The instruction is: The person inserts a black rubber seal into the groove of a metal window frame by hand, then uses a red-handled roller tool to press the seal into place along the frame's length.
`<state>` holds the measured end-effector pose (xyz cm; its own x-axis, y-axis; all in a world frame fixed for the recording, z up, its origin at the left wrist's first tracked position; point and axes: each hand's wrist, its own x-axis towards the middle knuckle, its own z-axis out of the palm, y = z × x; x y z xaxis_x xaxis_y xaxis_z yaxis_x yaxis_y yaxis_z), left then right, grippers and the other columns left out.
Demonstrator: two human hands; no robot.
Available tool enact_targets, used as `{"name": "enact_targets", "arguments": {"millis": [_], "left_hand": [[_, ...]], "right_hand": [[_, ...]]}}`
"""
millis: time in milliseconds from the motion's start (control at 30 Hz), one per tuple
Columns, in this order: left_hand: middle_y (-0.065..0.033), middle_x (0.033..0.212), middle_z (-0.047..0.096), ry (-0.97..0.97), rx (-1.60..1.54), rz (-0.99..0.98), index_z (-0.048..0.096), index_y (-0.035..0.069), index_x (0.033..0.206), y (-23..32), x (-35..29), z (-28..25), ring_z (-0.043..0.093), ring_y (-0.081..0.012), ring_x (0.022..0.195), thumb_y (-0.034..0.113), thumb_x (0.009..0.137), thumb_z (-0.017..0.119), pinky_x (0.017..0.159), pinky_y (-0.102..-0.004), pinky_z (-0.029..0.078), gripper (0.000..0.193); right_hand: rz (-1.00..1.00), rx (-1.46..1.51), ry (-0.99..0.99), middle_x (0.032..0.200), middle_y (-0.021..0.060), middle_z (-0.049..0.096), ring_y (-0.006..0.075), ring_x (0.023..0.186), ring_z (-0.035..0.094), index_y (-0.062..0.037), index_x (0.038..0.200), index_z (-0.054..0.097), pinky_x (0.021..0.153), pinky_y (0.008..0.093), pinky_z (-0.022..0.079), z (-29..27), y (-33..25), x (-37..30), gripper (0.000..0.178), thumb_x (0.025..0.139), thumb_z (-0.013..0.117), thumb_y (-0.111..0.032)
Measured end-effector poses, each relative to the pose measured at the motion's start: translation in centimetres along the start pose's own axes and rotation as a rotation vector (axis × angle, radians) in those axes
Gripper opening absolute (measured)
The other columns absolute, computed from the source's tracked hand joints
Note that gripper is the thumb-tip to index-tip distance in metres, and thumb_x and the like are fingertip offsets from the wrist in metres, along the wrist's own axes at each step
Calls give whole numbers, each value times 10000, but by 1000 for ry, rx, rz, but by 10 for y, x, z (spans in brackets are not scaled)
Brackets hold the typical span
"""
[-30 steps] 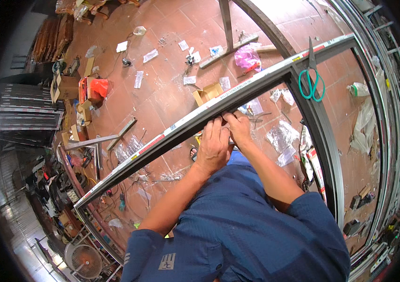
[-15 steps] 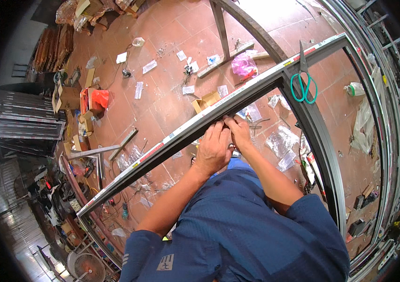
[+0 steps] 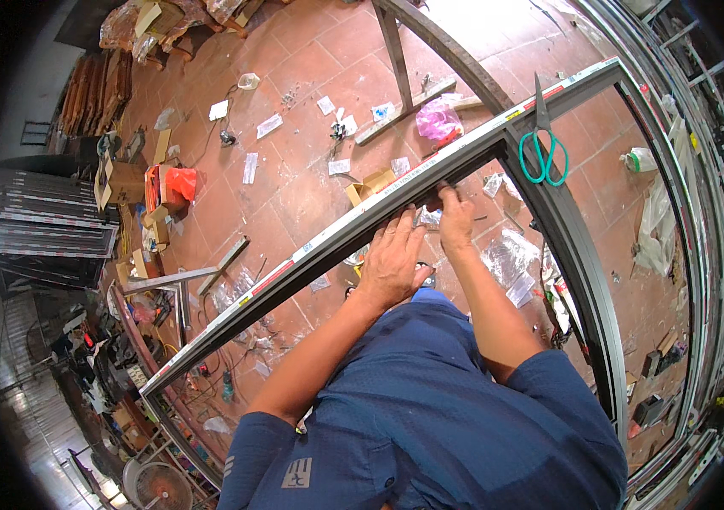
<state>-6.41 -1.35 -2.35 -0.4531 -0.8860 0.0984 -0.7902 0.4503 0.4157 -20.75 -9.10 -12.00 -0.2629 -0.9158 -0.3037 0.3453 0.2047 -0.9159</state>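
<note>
Shifted rightward, the right grip point(image 3: 456, 218) touches the dark, grooved metal frame point(image 3: 319, 257).

Tiled floor point(image 3: 294, 204) bright, white glare near top; corners black, edges bowed.

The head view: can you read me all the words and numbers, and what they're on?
White strip on the dark frame: a line of print, too small and blurred to quote.
Blue shirt: a pale grey mark, not clear as a word.
Pale sheet: too small to tell.
</note>
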Motion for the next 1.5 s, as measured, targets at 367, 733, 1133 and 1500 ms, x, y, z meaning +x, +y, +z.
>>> {"name": "enact_targets", "arguments": {"millis": [367,733,1133,1500], "left_hand": [[-154,1633,419,-156,265,-58,468,69,1550,17,23,-8,550,-324,1217,422,782,842,956,-435,477,924],[-104,1082,579,50,261,-88,584,-31,1329,24,54,19,571,-266,1043,303,814,778,850,-412,434,643],[-87,1049,531,206,442,-74,626,-96,1332,-2,-1,18,499,-213,957,197,903,555,791,-355,412,525],[-88,1200,557,164,525,-167,599,-11,1438,-58,-133,-12,514,-233,1048,264,958,542,859,-383,410,556]], "right_hand": [[-27,431,366,897,-22,668,101,698,592,-32,1097,735,575,266,451,1,-31,58,375,1052,546,-353],[-14,462,427,1106,109,693,228,975,658,40,1173,710,901,398,535,-19,-4,107,454,981,615,-360],[22,127,452,1074,71,741,225,915,703,-36,1172,733,773,392,562,-38,-15,99,430,996,599,-405],[53,32,348,1024,63,744,231,805,702,-12,1202,701,670,377,553,-39,-16,99,484,1056,533,-441]]}}
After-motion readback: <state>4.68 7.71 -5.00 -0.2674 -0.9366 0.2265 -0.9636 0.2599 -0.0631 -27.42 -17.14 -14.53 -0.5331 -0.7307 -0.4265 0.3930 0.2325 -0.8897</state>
